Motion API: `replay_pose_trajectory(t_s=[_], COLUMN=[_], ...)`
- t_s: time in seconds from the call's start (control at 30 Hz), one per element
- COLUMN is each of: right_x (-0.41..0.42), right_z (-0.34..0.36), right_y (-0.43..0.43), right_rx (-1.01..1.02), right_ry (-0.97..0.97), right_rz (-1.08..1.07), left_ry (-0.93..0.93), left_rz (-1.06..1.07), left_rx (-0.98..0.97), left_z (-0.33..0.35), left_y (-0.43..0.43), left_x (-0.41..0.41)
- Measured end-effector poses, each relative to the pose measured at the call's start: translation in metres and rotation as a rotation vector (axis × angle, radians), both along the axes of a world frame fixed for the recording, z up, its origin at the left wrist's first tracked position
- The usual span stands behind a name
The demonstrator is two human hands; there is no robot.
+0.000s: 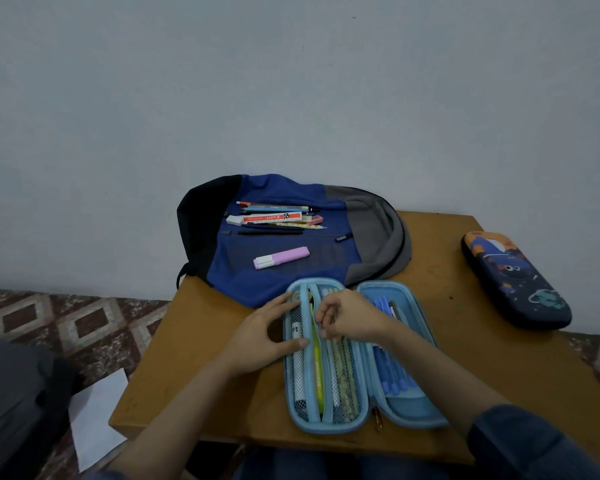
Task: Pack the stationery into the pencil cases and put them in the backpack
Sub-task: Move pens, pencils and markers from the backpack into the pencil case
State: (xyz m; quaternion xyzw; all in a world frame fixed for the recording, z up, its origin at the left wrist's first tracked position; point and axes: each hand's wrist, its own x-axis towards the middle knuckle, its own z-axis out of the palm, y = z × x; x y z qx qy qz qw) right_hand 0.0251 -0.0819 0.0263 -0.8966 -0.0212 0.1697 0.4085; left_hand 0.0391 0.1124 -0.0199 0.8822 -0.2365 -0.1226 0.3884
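Light-blue pencil case lies unzipped and flat at the near edge of the wooden table, both halves up. The left half has mesh pockets with pens under the mesh. The right half holds a row of blue pens.

Left hand: fingers straight and spread, with the fingertips and thumb resting on the left mesh pocket.

Right hand: fingers curled and bunched together, apparently pinching the upper part of the yellow-green pen, which runs along the centre divider of the left half.

Backpack, blue, black and grey, lies flat just behind the case against the wall. A pink highlighter sits on it, with a loose pile of pens and erasers further back.

Second pencil case, dark with a space print, is zipped shut on the table's right edge, well apart from the rest.

White paper lies on the patterned floor to the left.
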Motion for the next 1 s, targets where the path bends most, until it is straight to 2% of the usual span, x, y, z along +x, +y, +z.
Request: replay_pose_trajectory(t_s=[0.3, 0.47, 0.6, 1.0], right_x=[0.002, 0.017, 0.034, 0.058], right_z=[-0.003, -0.005, -0.010, -0.002], right_y=[0.001, 0.008, 0.014, 0.040], right_rx=[-0.030, -0.193, -0.264, -0.448], right_ry=[-0.009, -0.267, -0.337, -0.201], right_rz=[0.018, -0.123, -0.237, -0.332], left_ry=[-0.060, -0.162, -0.218, -0.228], left_rz=[-0.025, 0.056, 0.072, 0.084], left_rx=[0.064, 0.030, 0.039, 0.013], left_z=[-0.007, -0.018, -0.024, -0.026], left_y=[0.000, 0.001, 0.001, 0.001], left_x=[0.000, -0.003, -0.007, -0.005])
